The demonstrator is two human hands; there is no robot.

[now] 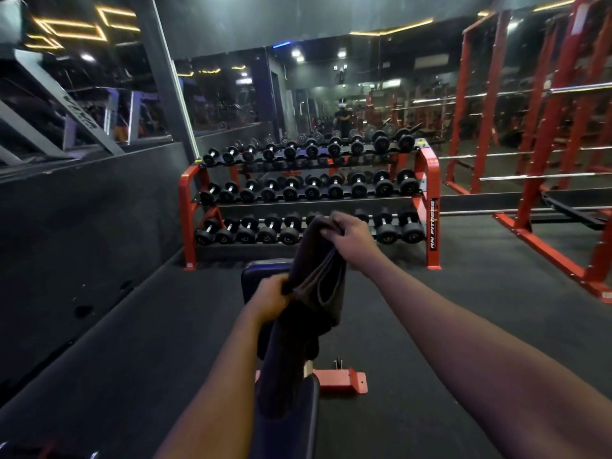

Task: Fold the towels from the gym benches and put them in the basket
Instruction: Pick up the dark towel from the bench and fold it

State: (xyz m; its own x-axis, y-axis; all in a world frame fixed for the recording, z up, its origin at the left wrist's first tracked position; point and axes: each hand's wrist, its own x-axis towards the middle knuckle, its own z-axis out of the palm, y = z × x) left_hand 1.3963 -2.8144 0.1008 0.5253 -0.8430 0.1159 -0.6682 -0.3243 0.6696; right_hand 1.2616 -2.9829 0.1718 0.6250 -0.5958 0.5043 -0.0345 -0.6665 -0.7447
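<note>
A dark towel (319, 279) hangs folded in the air above a black padded gym bench (261, 273). My right hand (349, 231) grips its upper end, held high and forward. My left hand (273, 298) pinches the towel's left edge lower down. The rest of the towel drapes down over the bench between my forearms. No basket is in view.
A red three-tier dumbbell rack (311, 197) stands straight ahead against a mirror wall. Red squat racks (543, 134) fill the right side. The bench's red foot (344, 380) sits on the dark rubber floor (447, 309). A dark low wall (82, 226) runs along the left.
</note>
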